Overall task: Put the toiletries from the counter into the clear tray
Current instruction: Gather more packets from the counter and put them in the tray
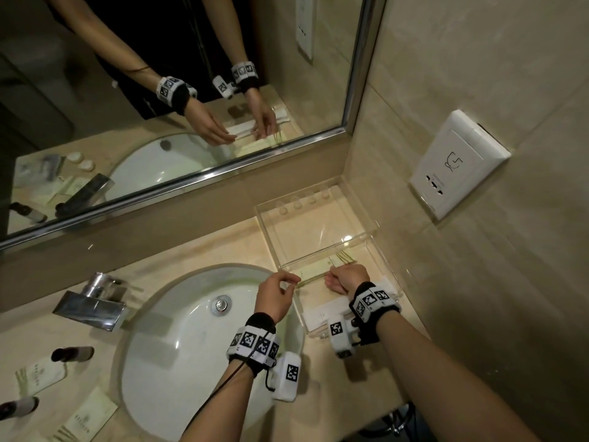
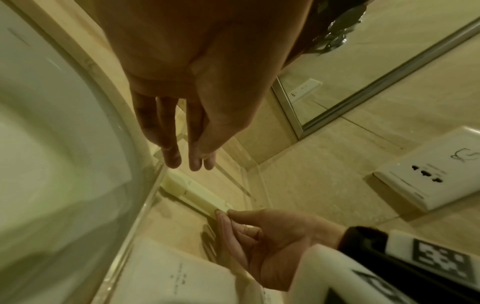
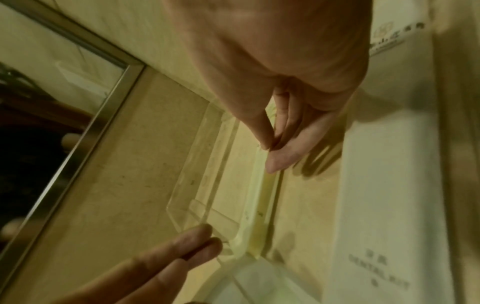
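The clear tray (image 1: 384, 261) stands on the counter right of the sink, by the wall. A long pale green packet (image 1: 314, 272) lies across its far side. My right hand (image 1: 334, 277) pinches the packet's right part between thumb and fingers; the left wrist view shows that right hand (image 2: 223, 214) gripping the packet (image 2: 197, 195). My left hand (image 1: 294, 280) hangs at the tray's left wall near the packet's other end, and the left fingers (image 3: 202, 240) lie straight against the tray corner. White boxes (image 1: 322, 314) lie in the tray's near part.
A clear lid (image 1: 315, 218) lies behind the tray against the mirror ledge. Left of the sink (image 1: 178, 330) and faucet (image 1: 92, 301) the counter holds two small dark bottles (image 1: 73, 354) and pale green packets (image 1: 41, 374). A wall socket (image 1: 459, 164) sits on the right wall.
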